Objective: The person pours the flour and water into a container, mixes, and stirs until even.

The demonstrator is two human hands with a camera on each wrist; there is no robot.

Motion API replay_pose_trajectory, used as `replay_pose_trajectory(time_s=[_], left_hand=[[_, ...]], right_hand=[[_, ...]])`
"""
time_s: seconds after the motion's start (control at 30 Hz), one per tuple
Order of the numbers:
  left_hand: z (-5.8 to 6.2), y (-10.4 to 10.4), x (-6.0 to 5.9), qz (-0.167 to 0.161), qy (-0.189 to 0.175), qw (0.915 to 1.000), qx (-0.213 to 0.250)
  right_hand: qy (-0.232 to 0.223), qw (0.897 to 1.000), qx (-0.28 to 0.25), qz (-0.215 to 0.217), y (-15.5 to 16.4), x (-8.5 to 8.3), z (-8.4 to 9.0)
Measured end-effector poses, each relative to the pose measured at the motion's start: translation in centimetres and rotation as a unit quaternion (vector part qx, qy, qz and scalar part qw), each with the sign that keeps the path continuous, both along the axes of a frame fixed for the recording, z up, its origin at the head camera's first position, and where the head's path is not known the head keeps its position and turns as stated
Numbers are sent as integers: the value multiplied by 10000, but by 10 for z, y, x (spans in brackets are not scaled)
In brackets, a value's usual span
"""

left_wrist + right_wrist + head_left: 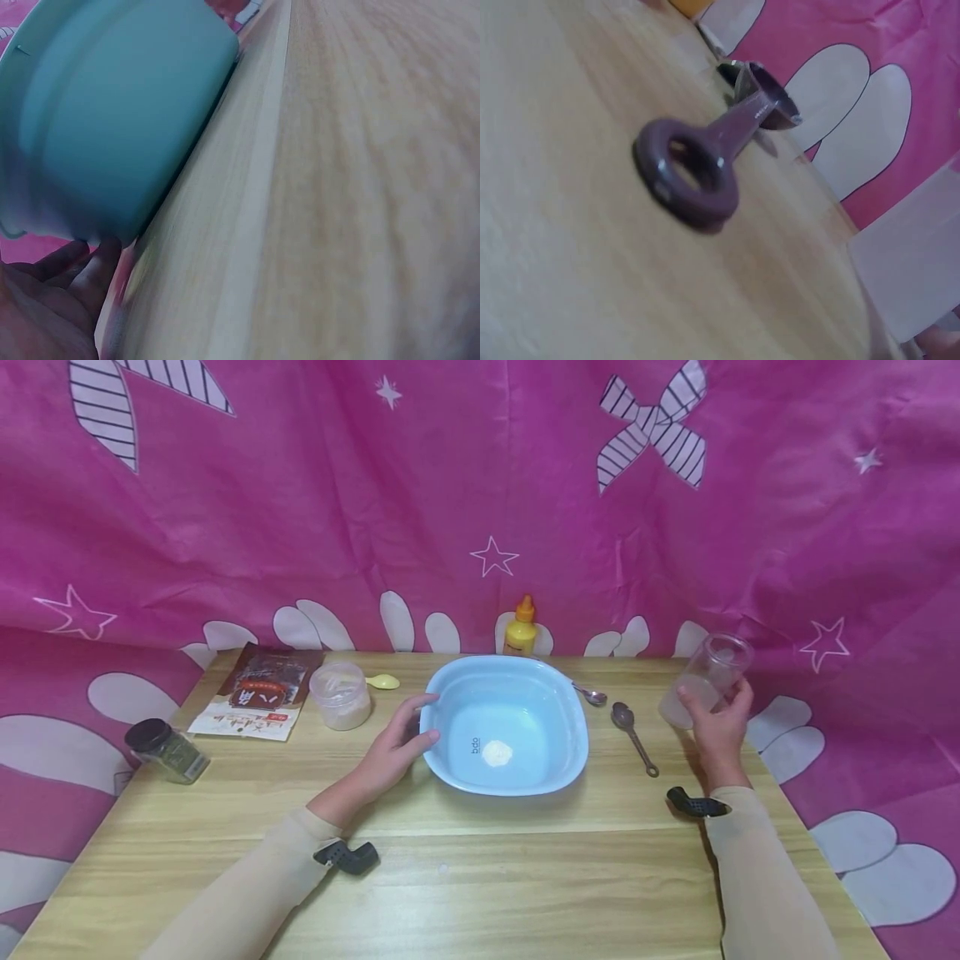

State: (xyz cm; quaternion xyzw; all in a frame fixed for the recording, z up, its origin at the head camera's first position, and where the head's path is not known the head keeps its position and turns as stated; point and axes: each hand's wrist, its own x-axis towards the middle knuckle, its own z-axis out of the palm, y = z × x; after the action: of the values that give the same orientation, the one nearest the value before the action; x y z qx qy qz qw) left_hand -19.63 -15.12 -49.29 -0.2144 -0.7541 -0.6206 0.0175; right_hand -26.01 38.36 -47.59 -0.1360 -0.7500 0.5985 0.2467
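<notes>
A light blue basin (517,783) stands mid-table with a small patch of white powder (497,753) on its bottom. My left hand (390,745) rests at the basin's left side, thumb and fingers spread along the rim. The left wrist view has that hand's fingertips (105,251) against the outer wall of the basin (127,120). Over at the right, my right hand (722,727) grips a tall clear plastic cup (686,693) holding something whitish. The cup tilts to the right. In the right wrist view, only part of the cup (915,255) shows.
Between basin and cup lies a dark spoon (633,739), with a metal spoon (595,697) beside the basin. A yellow bottle (520,635) stands behind. Leftward are a tub of white powder (341,697), a yellow spoon (385,682), a printed packet (258,693) and a black-lidded jar (168,752).
</notes>
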Motion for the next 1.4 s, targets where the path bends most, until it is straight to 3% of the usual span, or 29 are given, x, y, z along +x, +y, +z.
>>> replay_pose_trajectory(time_s=[0.37, 0.8, 1.4], left_hand=[[2, 0, 1, -44, -45, 10000, 26], [1, 1, 0, -123, -24, 9999, 76], [2, 1, 1, -161, 7, 9998, 89]], right_hand=[[-409, 9986, 335, -28, 3, -6, -10], [-725, 9973, 138, 2, 2, -11, -9], [-740, 9969, 252, -18, 3, -12, -11]])
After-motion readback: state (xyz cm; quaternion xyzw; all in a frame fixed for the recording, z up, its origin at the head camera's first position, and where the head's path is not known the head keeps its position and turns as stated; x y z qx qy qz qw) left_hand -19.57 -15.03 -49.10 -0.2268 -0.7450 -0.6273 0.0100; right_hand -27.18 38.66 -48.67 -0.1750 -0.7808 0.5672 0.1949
